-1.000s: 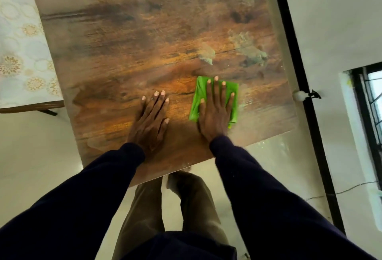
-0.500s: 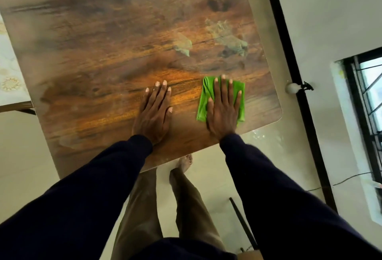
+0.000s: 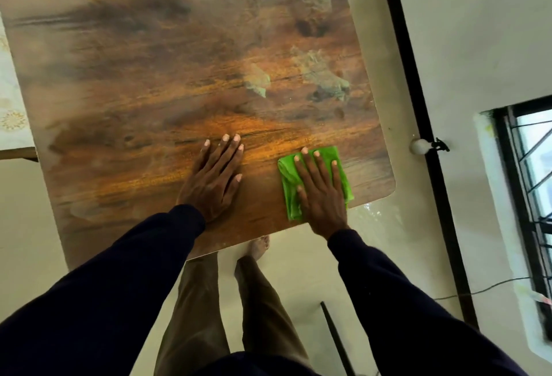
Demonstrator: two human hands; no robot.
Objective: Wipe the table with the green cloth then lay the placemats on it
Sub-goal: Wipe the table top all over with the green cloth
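Observation:
The brown wood-grain table (image 3: pixel 179 77) fills the upper left of the head view. A folded green cloth (image 3: pixel 288 184) lies near the table's near right corner. My right hand (image 3: pixel 321 190) presses flat on the cloth with straight, spread fingers and covers most of it. My left hand (image 3: pixel 216 177) rests flat on the bare tabletop to the left of the cloth, fingers straight. A cream placemat with a gold flower pattern (image 3: pixel 12 112) shows at the left edge, on another surface beside the table.
The pale floor lies below the table, with my legs and a bare foot (image 3: pixel 260 245) by the near edge. A black strip (image 3: pixel 418 124) runs along the floor to the right, then a white wall with a barred window (image 3: pixel 528 196). A thin dark rod (image 3: pixel 336 340) leans near my legs.
My right hand has slid the green cloth toward the table's near right corner. My left hand stays flat on the table. The camera has shifted right, hiding most of the placemat.

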